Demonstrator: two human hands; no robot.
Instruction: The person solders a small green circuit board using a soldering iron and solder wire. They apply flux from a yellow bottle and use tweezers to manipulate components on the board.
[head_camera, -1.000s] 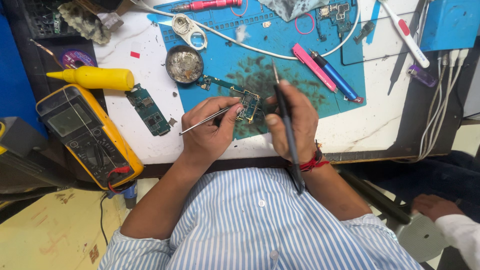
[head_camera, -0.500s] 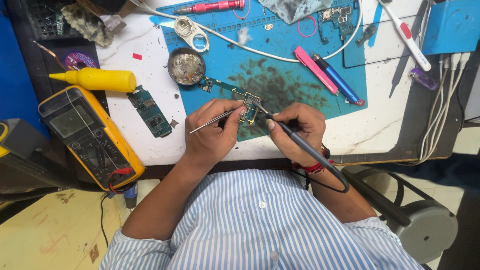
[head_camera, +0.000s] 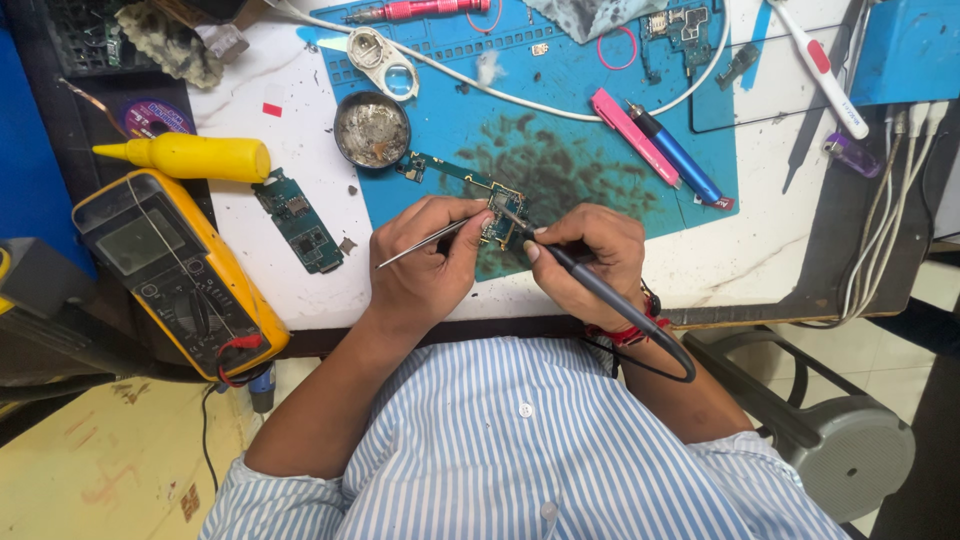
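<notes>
Cluttered and white, the workbench (head_camera: 300, 290) carried a stained blue repair mat (head_camera: 560, 110), and on the mat's near edge lay a small green circuit board (head_camera: 500, 215). The left hand (head_camera: 425, 270) was closed around metal tweezers (head_camera: 420, 243), steadying the board. The right hand (head_camera: 590, 255) gripped a black soldering iron (head_camera: 585, 285) like a pen, tip touching the board. Soldering a joint appeared to be underway; the next move likely called for a steady lift of the tip. A yellow multimeter (head_camera: 175, 275) and solder tin (head_camera: 372, 130) sat nearby.
</notes>
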